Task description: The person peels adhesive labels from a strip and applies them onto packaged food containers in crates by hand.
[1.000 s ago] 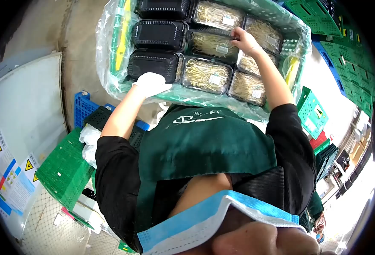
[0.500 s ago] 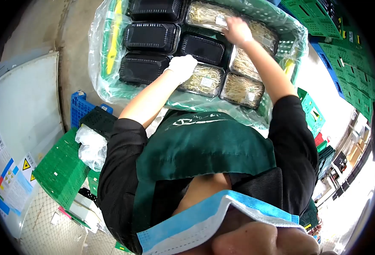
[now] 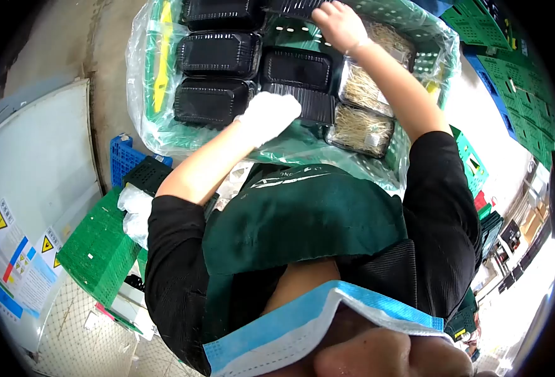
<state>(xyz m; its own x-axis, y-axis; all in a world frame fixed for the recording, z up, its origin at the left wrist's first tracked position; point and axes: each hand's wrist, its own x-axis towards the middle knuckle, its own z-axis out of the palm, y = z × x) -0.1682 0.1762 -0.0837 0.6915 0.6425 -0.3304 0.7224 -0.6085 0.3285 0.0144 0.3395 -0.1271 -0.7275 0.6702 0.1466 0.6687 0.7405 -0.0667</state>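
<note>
My left hand (image 3: 270,118), in a white glove, is closed on the near edge of a plastic tray (image 3: 312,105), which is tipped up with its black ribbed side showing. Bare above the wrist band, my right hand (image 3: 341,28) grips the end of another tipped black tray (image 3: 296,7) at the top edge of the view. Between them a tray (image 3: 297,69) lies with its black base up. Sprouts with labels show through the clear lids of the right-hand trays, such as this bean sprout tray (image 3: 360,130). Black-base-up trays (image 3: 219,55) line the left side.
The trays sit in a green crate (image 3: 438,60) lined with clear plastic film (image 3: 140,81). A yellow strip (image 3: 162,56) runs along its left wall. Green crates (image 3: 98,245) and a blue crate (image 3: 125,162) stand at left; more green crates (image 3: 519,94) are stacked at right.
Both hands' trays have tipped from sprouts-up to showing their black sides. My right hand has shifted up and slightly left, and the crate's green floor shows below its tray.
</note>
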